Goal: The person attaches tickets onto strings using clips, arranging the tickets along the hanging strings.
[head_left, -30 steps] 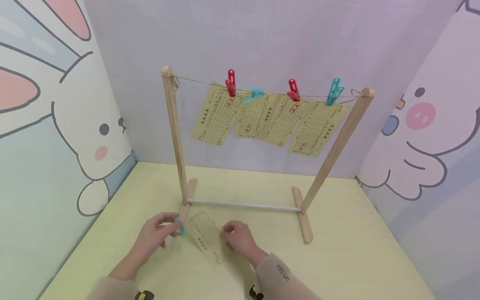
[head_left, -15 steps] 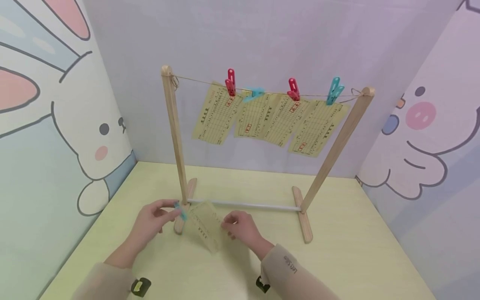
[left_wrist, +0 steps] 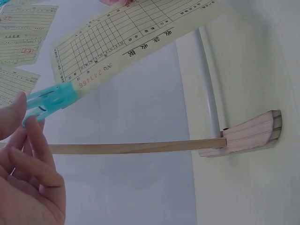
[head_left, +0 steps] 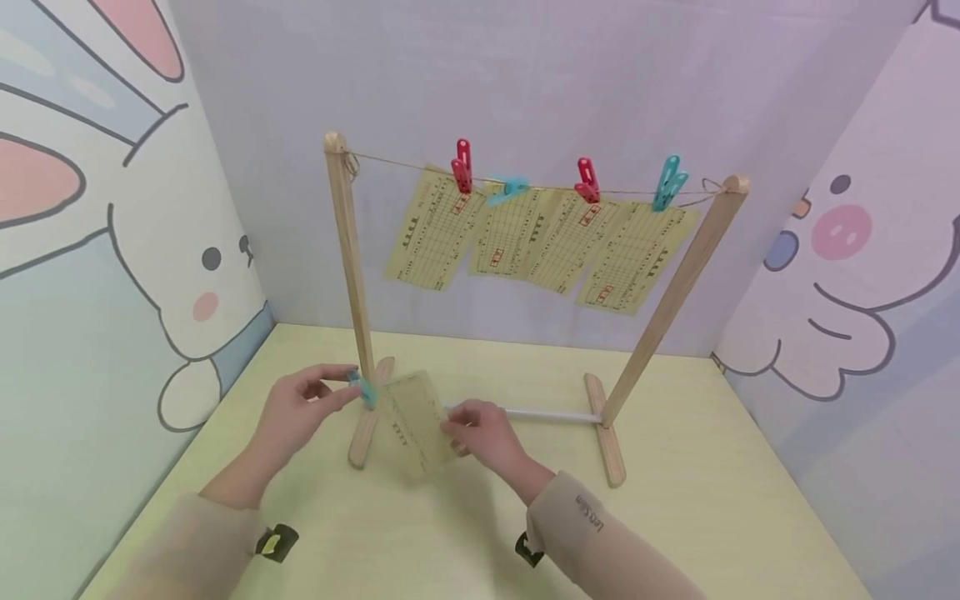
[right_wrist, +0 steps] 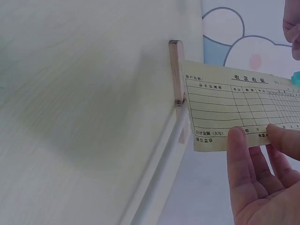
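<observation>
My left hand (head_left: 296, 408) pinches a teal clothespin (head_left: 365, 390) between thumb and fingers, near the foot of the rack's left post. A yellowish printed receipt slip (head_left: 415, 423), with a ruled grid and a red number, is raised above the table between my hands. Thumb and fingers of my right hand (head_left: 486, 435) pinch the slip by one long edge, as the right wrist view also shows on the receipt (right_wrist: 220, 110). In the left wrist view the tip of the clothespin (left_wrist: 54, 98) overlaps the numbered end of the slip (left_wrist: 126, 40).
A wooden rack (head_left: 678, 300) carries a string (head_left: 397, 161) between two posts. Several similar slips (head_left: 435, 237) hang there from red clothespins (head_left: 462, 167) and teal clothespins (head_left: 669, 183). A white bar (head_left: 551, 414) joins the feet on the pale table (head_left: 675, 533). Cartoon-printed walls surround it.
Both hands have moved up and away from the person, toward the rack. The receipt slip has risen with the right hand, and the teal clothespin with the left. The hung slips stay put.
</observation>
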`<control>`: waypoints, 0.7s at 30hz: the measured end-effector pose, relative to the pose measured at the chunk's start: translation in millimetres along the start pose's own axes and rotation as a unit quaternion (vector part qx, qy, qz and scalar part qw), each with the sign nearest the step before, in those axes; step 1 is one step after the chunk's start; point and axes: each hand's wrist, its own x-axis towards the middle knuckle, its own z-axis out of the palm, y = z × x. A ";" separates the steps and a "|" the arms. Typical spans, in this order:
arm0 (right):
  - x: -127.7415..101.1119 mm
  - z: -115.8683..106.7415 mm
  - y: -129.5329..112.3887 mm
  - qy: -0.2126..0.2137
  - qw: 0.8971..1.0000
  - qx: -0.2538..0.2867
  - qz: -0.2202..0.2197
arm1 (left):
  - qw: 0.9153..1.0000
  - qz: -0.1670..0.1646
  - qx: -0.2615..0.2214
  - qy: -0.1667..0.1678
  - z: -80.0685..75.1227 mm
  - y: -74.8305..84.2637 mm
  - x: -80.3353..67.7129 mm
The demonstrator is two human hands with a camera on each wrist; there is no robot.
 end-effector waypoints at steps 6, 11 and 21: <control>2.8 -3.4 -15.3 0.012 1.000 0.000 -0.010 | 1.000 0.027 0.000 0.012 -5.7 11.2 5.9; 6.3 -7.2 -28.8 0.020 1.000 0.009 -0.019 | 0.999 0.048 0.006 0.025 -12.2 23.5 12.3; 13.7 -20.0 -62.0 0.040 0.998 0.026 -0.036 | 0.996 0.087 -0.013 0.032 -28.3 54.8 29.9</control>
